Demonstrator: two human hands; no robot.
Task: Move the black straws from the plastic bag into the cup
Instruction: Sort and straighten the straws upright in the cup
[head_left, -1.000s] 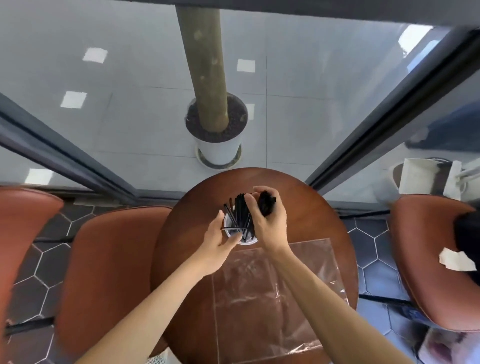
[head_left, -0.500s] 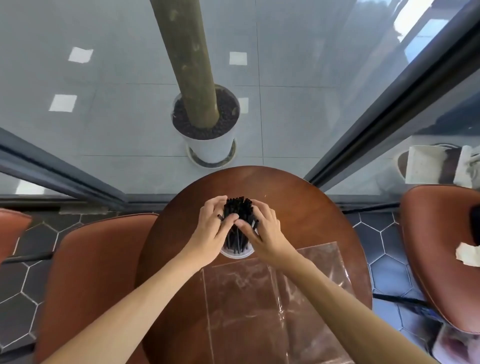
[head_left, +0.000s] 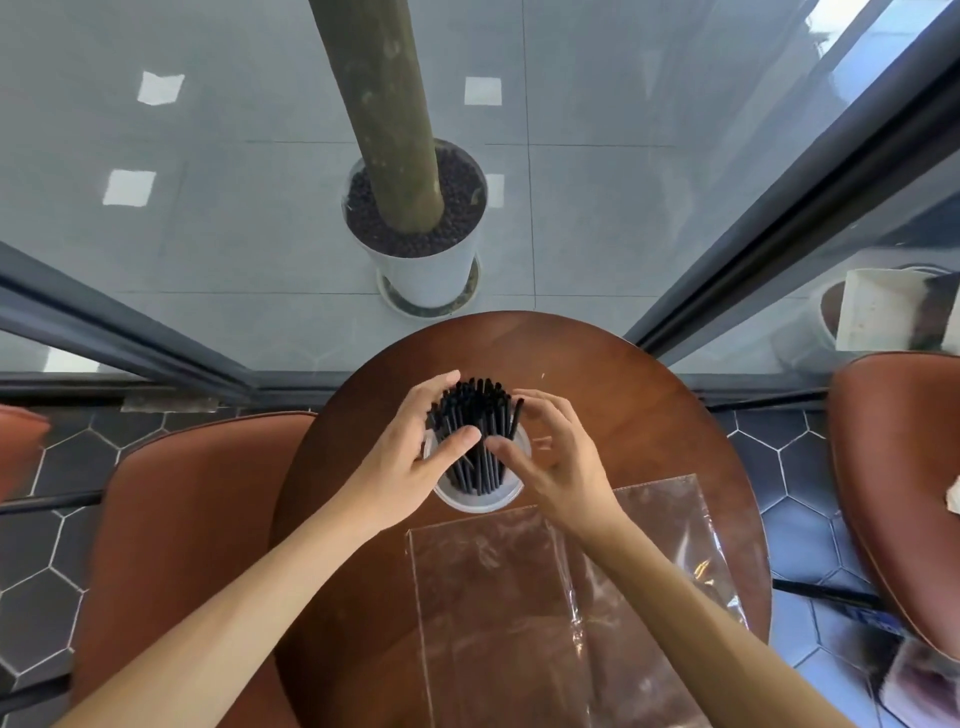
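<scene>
Several black straws (head_left: 475, 423) stand upright as a bundle in a clear plastic cup (head_left: 478, 503) in the middle of the round wooden table (head_left: 628, 405). My left hand (head_left: 402, 457) curls round the bundle's left side, with the thumb pressed on its front. My right hand (head_left: 561, 462) is cupped just to the right of the straws with fingers spread; a small gap shows between its fingers and the bundle. The clear plastic bag (head_left: 519, 608) lies flat on the table's near side, under my right forearm, and no straws show inside it.
Brown leather chairs stand to the left (head_left: 187, 519) and right (head_left: 904, 467) of the table. Behind the table a glass wall has dark frames, and a white plant pot (head_left: 421, 270) with a trunk stands beyond it. The floor is dark hexagon tile.
A second ago my right hand was lowering a bunch of straws into the cup. Both hands then closed round the bundle; now my right hand has eased off to the right.
</scene>
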